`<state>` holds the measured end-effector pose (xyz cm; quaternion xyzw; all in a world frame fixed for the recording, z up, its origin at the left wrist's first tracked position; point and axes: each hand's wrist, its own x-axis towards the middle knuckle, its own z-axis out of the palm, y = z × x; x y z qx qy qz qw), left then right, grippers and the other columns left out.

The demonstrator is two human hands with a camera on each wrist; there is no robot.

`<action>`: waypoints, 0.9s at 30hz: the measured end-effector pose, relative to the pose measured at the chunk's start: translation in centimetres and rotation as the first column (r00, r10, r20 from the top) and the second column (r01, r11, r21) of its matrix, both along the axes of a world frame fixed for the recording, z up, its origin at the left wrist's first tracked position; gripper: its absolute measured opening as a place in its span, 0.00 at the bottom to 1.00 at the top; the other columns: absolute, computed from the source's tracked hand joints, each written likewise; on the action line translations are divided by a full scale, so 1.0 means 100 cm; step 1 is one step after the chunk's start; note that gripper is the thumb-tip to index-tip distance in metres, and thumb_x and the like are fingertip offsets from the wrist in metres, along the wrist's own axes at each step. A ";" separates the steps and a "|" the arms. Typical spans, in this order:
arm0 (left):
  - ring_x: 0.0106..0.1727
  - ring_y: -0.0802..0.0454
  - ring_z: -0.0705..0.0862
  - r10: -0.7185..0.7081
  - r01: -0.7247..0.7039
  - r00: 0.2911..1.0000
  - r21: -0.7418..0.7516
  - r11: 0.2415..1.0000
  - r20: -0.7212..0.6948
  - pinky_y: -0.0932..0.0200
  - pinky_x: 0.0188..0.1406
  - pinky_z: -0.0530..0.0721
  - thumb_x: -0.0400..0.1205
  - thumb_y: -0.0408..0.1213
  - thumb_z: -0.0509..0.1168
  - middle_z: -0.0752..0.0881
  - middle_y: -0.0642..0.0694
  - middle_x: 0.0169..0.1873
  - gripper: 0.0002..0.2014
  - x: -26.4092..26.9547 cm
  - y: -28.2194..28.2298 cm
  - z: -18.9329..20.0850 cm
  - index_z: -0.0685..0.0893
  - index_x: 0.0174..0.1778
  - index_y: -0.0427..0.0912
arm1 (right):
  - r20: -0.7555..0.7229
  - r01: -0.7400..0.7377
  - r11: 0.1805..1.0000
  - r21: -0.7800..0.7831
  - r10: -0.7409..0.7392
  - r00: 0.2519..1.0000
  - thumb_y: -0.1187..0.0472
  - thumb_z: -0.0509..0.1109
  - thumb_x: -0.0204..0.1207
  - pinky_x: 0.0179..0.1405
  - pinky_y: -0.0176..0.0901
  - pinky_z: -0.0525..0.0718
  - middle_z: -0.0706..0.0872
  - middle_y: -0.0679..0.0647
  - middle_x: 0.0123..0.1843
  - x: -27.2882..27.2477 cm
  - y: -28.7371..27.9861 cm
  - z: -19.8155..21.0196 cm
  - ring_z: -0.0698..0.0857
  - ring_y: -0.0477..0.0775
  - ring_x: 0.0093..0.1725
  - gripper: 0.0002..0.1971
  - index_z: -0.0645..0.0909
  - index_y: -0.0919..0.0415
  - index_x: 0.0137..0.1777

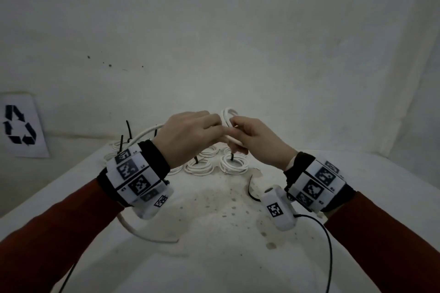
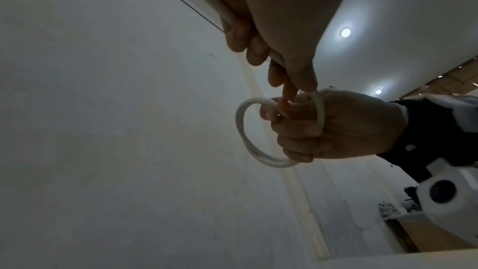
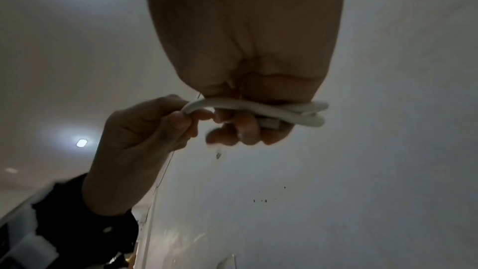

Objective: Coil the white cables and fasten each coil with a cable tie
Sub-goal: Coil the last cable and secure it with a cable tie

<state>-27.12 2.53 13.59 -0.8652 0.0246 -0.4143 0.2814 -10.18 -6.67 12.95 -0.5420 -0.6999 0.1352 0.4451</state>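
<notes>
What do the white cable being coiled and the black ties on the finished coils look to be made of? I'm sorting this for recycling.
White cable: likely a smooth, matte plastic or rubbery jacket; it bends into even round loops without kinking. What is inside cannot be seen.
Black ties: probably stiff plastic; the thin tails stand upright by themselves above the finished coils. Finish is too dim to judge.

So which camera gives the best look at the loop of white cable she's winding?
The left wrist view: the cable coil shows as an open ring held in the right hand. The right wrist view sees it edge-on, as stacked strands. In the head view both hands largely hide it.
</notes>
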 end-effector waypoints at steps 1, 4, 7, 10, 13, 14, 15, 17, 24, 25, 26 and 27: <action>0.30 0.47 0.80 -0.020 0.022 0.999 -0.053 0.998 0.032 0.56 0.21 0.78 0.83 0.44 0.61 0.84 0.45 0.36 0.12 0.000 0.002 -0.001 0.88 0.53 0.43 | -0.100 -0.052 0.998 -0.017 0.050 0.994 0.63 0.58 0.87 0.27 0.47 0.68 0.74 0.56 0.27 -0.001 -0.003 0.000 0.72 0.52 0.25 0.14 0.74 0.68 0.41; 0.30 0.51 0.78 -0.081 0.108 0.990 -0.259 0.960 0.114 0.55 0.26 0.81 0.83 0.46 0.60 0.82 0.42 0.44 0.17 0.003 0.009 -0.004 0.85 0.61 0.41 | -0.253 -0.105 0.994 -0.029 0.094 0.963 0.49 0.51 0.87 0.27 0.42 0.60 0.67 0.53 0.25 -0.006 -0.010 0.001 0.64 0.47 0.24 0.25 0.81 0.67 0.40; 0.37 0.55 0.78 -0.117 0.178 0.979 -0.405 0.897 0.170 0.61 0.39 0.78 0.85 0.52 0.54 0.84 0.49 0.46 0.22 0.009 0.011 -0.004 0.87 0.54 0.40 | -0.352 -0.118 0.993 0.006 0.113 0.929 0.43 0.51 0.83 0.27 0.46 0.54 0.63 0.47 0.20 -0.010 -0.014 0.001 0.59 0.46 0.21 0.27 0.78 0.63 0.33; 0.40 0.63 0.78 -0.148 0.231 0.971 -0.592 0.772 0.186 0.70 0.43 0.73 0.85 0.52 0.53 0.83 0.65 0.37 0.18 0.017 0.007 -0.004 0.84 0.48 0.44 | -0.501 -0.177 0.983 0.037 0.172 0.848 0.43 0.54 0.82 0.24 0.43 0.52 0.61 0.44 0.19 -0.010 -0.014 0.002 0.56 0.46 0.20 0.25 0.74 0.61 0.32; 0.29 0.57 0.79 -0.241 0.317 0.946 -0.767 0.558 0.216 0.65 0.34 0.77 0.85 0.50 0.51 0.83 0.51 0.28 0.18 0.022 0.002 -0.003 0.78 0.41 0.41 | -0.615 -0.249 0.968 0.041 0.221 0.757 0.43 0.54 0.79 0.19 0.38 0.51 0.60 0.43 0.17 -0.010 -0.015 0.004 0.54 0.44 0.18 0.22 0.73 0.59 0.31; 0.28 0.55 0.80 -0.258 0.330 0.940 -0.786 0.522 0.224 0.65 0.33 0.78 0.85 0.49 0.51 0.83 0.48 0.27 0.18 0.023 0.001 -0.003 0.78 0.40 0.41 | -0.642 -0.264 0.964 0.043 0.229 0.731 0.43 0.54 0.78 0.18 0.37 0.50 0.59 0.43 0.17 -0.010 -0.015 0.005 0.54 0.44 0.17 0.22 0.73 0.59 0.31; 0.29 0.53 0.81 -0.268 0.340 0.936 -0.792 0.507 0.230 0.64 0.34 0.80 0.86 0.48 0.51 0.83 0.46 0.27 0.17 0.024 0.001 -0.003 0.78 0.40 0.42 | -0.666 -0.272 0.961 0.049 0.234 0.708 0.44 0.54 0.78 0.18 0.37 0.50 0.59 0.43 0.17 -0.008 -0.017 0.005 0.54 0.43 0.17 0.22 0.73 0.58 0.30; 0.31 0.51 0.83 -0.263 0.351 0.933 -0.784 0.511 0.246 0.62 0.37 0.81 0.87 0.43 0.52 0.83 0.45 0.29 0.15 0.025 0.006 -0.005 0.79 0.39 0.45 | -0.711 -0.274 0.960 0.061 0.234 0.663 0.44 0.55 0.79 0.18 0.38 0.49 0.59 0.43 0.16 -0.003 -0.018 0.006 0.54 0.43 0.15 0.22 0.73 0.56 0.28; 0.27 0.59 0.74 -0.001 0.098 0.992 -0.745 0.659 0.130 0.67 0.29 0.69 0.87 0.43 0.56 0.74 0.56 0.25 0.12 0.022 0.033 -0.023 0.85 0.47 0.48 | -0.848 -0.407 0.913 0.013 0.226 0.480 0.40 0.51 0.79 0.16 0.37 0.52 0.49 0.46 0.18 0.015 -0.042 0.020 0.48 0.48 0.16 0.26 0.70 0.53 0.24; 0.28 0.61 0.74 0.031 0.069 0.992 -0.745 0.664 0.120 0.69 0.29 0.68 0.87 0.41 0.56 0.74 0.58 0.25 0.12 0.022 0.033 -0.025 0.85 0.50 0.47 | -0.858 -0.378 0.923 0.069 0.248 0.449 0.43 0.51 0.80 0.17 0.37 0.54 0.50 0.46 0.18 0.015 -0.043 0.022 0.49 0.47 0.16 0.25 0.70 0.53 0.25; 0.29 0.63 0.75 0.058 0.046 0.992 -0.736 0.675 0.115 0.70 0.30 0.69 0.87 0.40 0.56 0.74 0.60 0.26 0.12 0.023 0.033 -0.029 0.85 0.54 0.46 | -0.861 -0.333 0.936 0.112 0.259 0.437 0.45 0.51 0.82 0.18 0.37 0.56 0.52 0.45 0.18 0.015 -0.044 0.023 0.51 0.46 0.16 0.23 0.71 0.54 0.28; 0.31 0.63 0.76 0.084 0.022 0.990 -0.716 0.698 0.112 0.69 0.33 0.72 0.87 0.39 0.55 0.77 0.60 0.29 0.12 0.024 0.032 -0.032 0.84 0.57 0.46 | -0.862 -0.287 0.947 0.144 0.263 0.434 0.48 0.51 0.83 0.18 0.36 0.58 0.56 0.45 0.17 0.016 -0.044 0.024 0.54 0.44 0.15 0.21 0.72 0.55 0.31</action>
